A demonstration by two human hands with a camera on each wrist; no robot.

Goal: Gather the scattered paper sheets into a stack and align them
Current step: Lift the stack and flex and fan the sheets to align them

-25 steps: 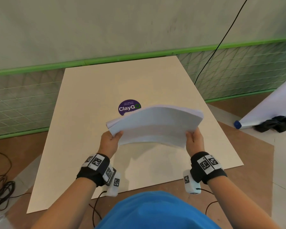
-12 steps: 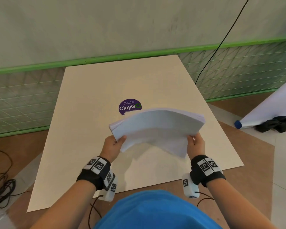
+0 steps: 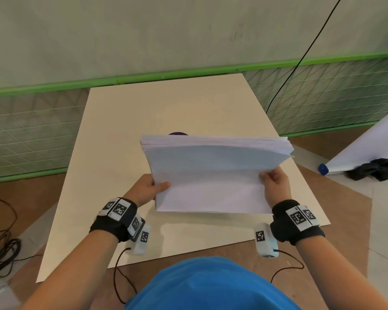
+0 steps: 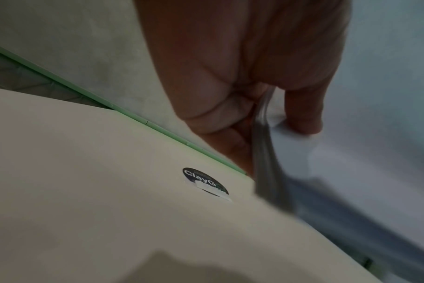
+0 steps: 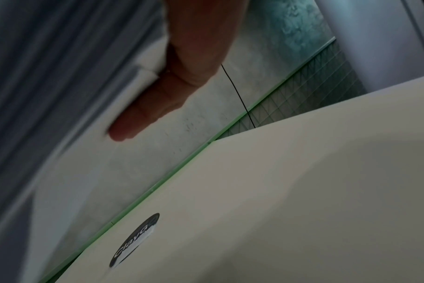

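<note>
1. I see the stack of paper sheets held in the air above the near half of the cream board, and nothing of it touches the board. The stack tilts, with its far edge raised, where I can see many sheet edges, and its near edge lower and closer to me.
2. My left hand grips the left side of the stack near its near corner. The thumb lies on top of the top sheet. In the left wrist view the fingers curl under the sheets, so the stack is pinched between thumb and fingers.
3. My right hand grips the right side of the stack, thumb on top. In the right wrist view a finger lies along the underside of the paper.
4. The far edges do not look flush to me. At the far right corner a few sheets stick out past the others.
5. A round purple sticker sits on the board just beyond the stack. From the head view only its top rim peeks over the far edge of the paper.
6. Off the board to its right, a white roll with a blue end cap lies on the floor, with a black cloth against it.
7. Left of the board lies a tangle of black cables.
</note>
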